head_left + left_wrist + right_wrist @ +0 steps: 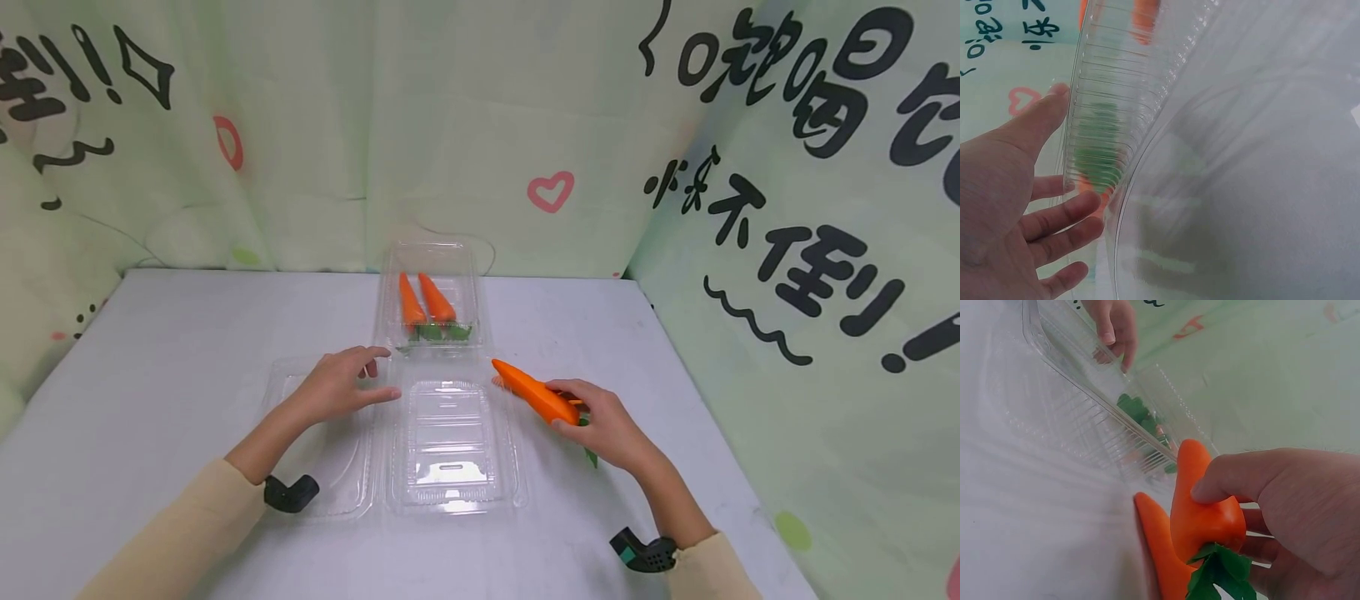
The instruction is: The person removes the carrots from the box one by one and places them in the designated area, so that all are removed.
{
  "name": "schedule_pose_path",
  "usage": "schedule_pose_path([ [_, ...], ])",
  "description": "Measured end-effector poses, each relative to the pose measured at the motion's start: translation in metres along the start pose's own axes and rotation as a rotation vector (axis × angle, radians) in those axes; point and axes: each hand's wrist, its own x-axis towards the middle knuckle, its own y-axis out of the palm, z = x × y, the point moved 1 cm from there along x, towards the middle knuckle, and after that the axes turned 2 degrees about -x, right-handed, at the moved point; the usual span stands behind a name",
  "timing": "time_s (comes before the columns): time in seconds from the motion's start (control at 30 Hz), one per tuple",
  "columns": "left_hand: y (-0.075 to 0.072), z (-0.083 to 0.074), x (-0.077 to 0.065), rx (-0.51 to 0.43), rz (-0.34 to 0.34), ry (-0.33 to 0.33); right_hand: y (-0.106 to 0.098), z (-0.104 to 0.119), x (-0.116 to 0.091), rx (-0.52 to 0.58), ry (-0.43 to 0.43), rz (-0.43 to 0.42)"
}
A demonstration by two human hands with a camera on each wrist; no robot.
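Observation:
My right hand (603, 421) grips an orange carrot (534, 392) with green leaves, its tip angled toward the clear plastic box (512, 492). The right wrist view shows the thumb pressed on this carrot (1194, 481), and a second carrot (1159, 540) lies on the table below it. Fingers apart and holding nothing, my left hand (337, 387) is over the left part of the clear plastic (318, 479). In the left wrist view its fingertips are close to a clear wall; whether they touch it I cannot tell. Farther back, two carrots (437, 300) lie in another clear box (471, 283).
A white table (187, 350) carries everything. Printed cloth (465, 125) stands close behind the table and along its right side. The far box is near the back edge, right behind the nearer clear plastic.

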Motion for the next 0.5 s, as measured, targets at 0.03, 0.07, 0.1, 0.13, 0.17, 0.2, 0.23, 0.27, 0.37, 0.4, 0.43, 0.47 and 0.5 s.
schedule_pose_path([
  [0.03,0.0,0.0002,0.0001,-0.001,0.0,0.0,0.0,-0.0002,-0.0001,0.0,0.002,0.0],
  [0.07,0.0,0.0004,0.0002,0.0,0.0,0.001,0.0,-0.0005,-0.0002,-0.001,0.003,0.0],
  [0.1,0.0001,0.0004,0.0002,-0.001,0.001,0.0,0.0001,-0.0008,-0.0004,-0.001,0.005,0.0],
  [0.13,0.0001,0.0006,0.0003,-0.001,0.001,0.0,0.0002,-0.0011,-0.0005,0.0,0.006,0.0],
  [0.17,0.0002,0.0006,0.0004,-0.002,0.001,-0.001,0.0003,-0.0014,-0.0008,0.002,0.007,0.001],
  [0.2,0.0003,0.0007,0.0004,-0.003,0.002,-0.002,0.0005,-0.0017,-0.001,0.004,0.007,0.001],
  [0.23,0.0003,0.0008,0.0005,-0.003,0.002,-0.003,0.0006,-0.0021,-0.0012,0.009,0.008,0.002],
  [0.27,0.0004,0.0009,0.0006,-0.003,0.002,-0.004,0.0008,-0.0025,-0.0013,0.014,0.008,0.002],
  [0.37,0.0005,0.001,0.0006,-0.003,0.002,-0.007,0.0012,-0.0036,-0.0018,0.033,0.006,0.004],
  [0.4,0.0004,0.001,0.0006,-0.003,0.002,-0.008,0.0014,-0.0041,-0.002,0.038,0.004,0.004],
  [0.43,0.0004,0.0009,0.0006,-0.003,0.002,-0.008,0.0015,-0.0046,-0.0022,0.043,0.001,0.005],
  [0.47,0.0004,0.0008,0.0006,-0.002,0.002,-0.008,0.0017,-0.0051,-0.0024,0.043,-0.001,0.005],
  [0.5,0.0004,0.0008,0.0006,-0.003,0.002,-0.009,0.0018,-0.0056,-0.0026,0.045,-0.002,0.005],
])
